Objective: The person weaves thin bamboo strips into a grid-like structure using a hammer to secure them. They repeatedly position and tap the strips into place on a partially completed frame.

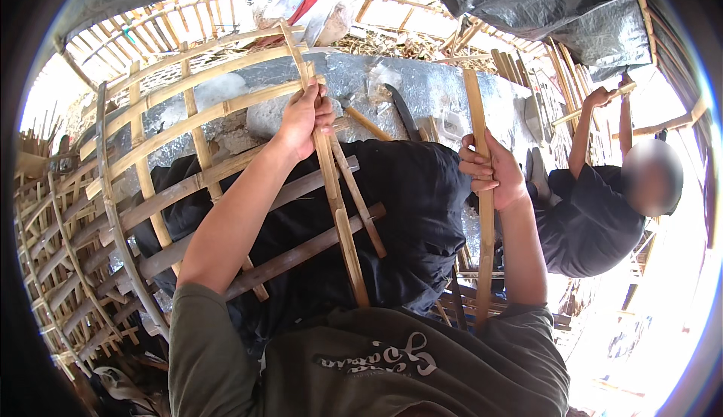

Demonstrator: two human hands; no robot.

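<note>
My left hand [307, 118] is closed round an upright bamboo slat at the end of a woven bamboo lattice [197, 132]. The lattice spreads to the left, partly across my lap. In my right hand [493, 167] is a separate bamboo strip [474, 108], held nearly upright, its lower end near my shirt. Between the hands, a dark curved blade [404, 113] lies on a silvery sheet [433, 86], its light wooden handle [367, 124] toward the lattice. My left forearm covers part of the lattice.
At the right, another person [591, 214] in dark clothes holds a bamboo stick [595, 104] with raised hands. Bamboo scraps [414, 47] lie beyond the sheet. A black tarp [557, 10] hangs overhead, and more lattice work [56, 266] stands at far left.
</note>
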